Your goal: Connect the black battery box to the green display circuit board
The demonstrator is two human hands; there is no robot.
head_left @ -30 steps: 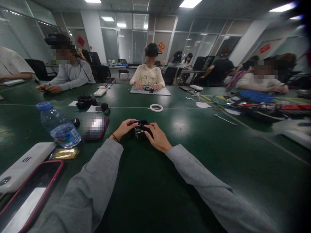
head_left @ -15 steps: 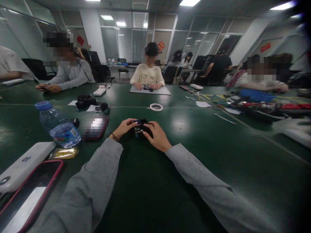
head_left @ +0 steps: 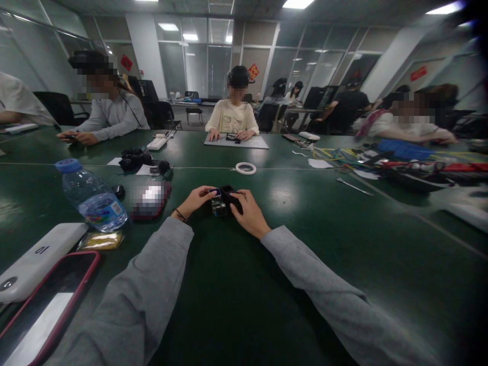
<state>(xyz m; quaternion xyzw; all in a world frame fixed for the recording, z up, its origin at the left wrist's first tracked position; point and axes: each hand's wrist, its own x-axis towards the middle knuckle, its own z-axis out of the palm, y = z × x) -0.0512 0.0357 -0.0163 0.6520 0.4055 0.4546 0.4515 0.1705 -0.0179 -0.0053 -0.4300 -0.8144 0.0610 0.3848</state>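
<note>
In the head view, a small circuit board [head_left: 218,205] with metal connectors faces me over the green table [head_left: 229,284]. My left hand [head_left: 196,200] pinches its left side, thumb and fingertips closed on the upper edge. Against the board's right side, tilted, is a black plastic case part [head_left: 230,195]. My right hand [head_left: 248,212] grips that part between thumb and fingers. Whether board and case are joined at the back, I cannot tell.
Left of my arms are a water bottle [head_left: 93,198], a yellow packet [head_left: 101,240], a white power bank [head_left: 41,262] and a red-edged phone [head_left: 49,305]. A tape roll [head_left: 246,168] lies ahead. A wrench [head_left: 354,187] and cables [head_left: 343,155] lie right. Other people sit around the table.
My right hand and the black case part have shifted slightly right, and more of the circuit board shows. My left hand stays nearly still.
</note>
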